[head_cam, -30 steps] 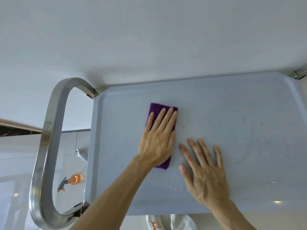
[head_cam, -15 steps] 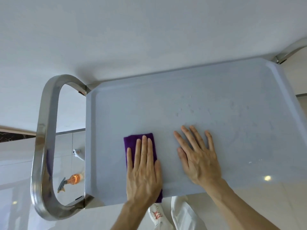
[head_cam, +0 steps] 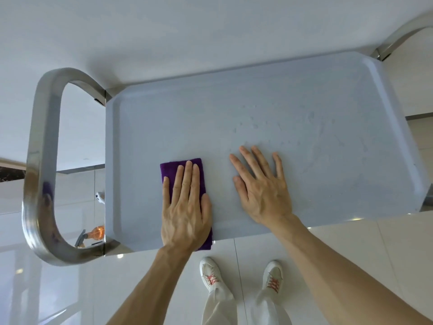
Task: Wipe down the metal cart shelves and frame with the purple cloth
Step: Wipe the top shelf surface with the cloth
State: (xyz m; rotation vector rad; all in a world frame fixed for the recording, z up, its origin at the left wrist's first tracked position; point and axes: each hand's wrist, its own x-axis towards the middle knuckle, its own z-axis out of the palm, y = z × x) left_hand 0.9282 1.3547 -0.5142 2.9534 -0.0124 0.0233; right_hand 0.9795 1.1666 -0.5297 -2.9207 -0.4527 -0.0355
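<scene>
**Cloth drawn back to the near edge**

Your left hand [head_cam: 185,212] has pulled the purple cloth [head_cam: 181,171] from mid-shelf to the top shelf's [head_cam: 304,109] near edge; it presses flat, fingers straight; your right hand [head_cam: 262,186] rests flat, spread, holding nothing, just right of the cloth; droplets lie beyond it.

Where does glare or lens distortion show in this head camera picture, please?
In the head view, small bright glints sit on the glossy floor along the near edge of the cart shelf; the wide lens bows the shelf edges and the steel handle, which carries smeared reflections. The light is soft, with a faint shadow behind the shelf. Left hand, purple cloth and right hand look sharp.
</scene>
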